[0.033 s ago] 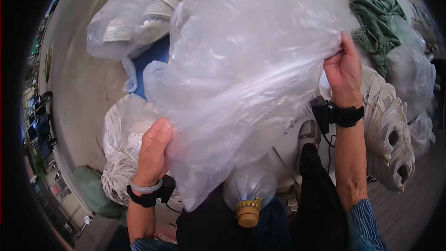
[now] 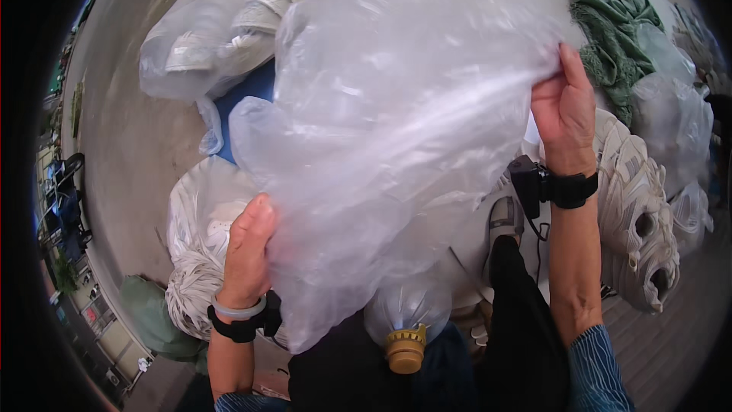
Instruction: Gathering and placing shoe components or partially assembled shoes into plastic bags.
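Note:
A large clear plastic bag (image 2: pixel 404 107) is spread out between my two hands, creased along a diagonal from lower left to upper right. My left hand (image 2: pixel 250 252) grips its left edge, thumb on top and the other fingers hidden behind the film. At the upper right, my right hand (image 2: pixel 566 107) pinches the bag's other edge between thumb and fingers. Below the bag, near my lap, is a clear plastic bottle (image 2: pixel 408 313) with a yellow-brown cap. Both wrists wear black straps with small devices.
Stacked pale shoes (image 2: pixel 640 221) stand to the right, beside a green fringed cloth (image 2: pixel 614 23) and more clear bags (image 2: pixel 671 118). On the left are bagged white shoes (image 2: pixel 202 49), a bundle of pale laces (image 2: pixel 194 290) and a dark green bag (image 2: pixel 156 317).
The bag has shifted slightly, its lower corner moving left and its creases loosening. My left hand has moved a little to the left; the right is nearly still.

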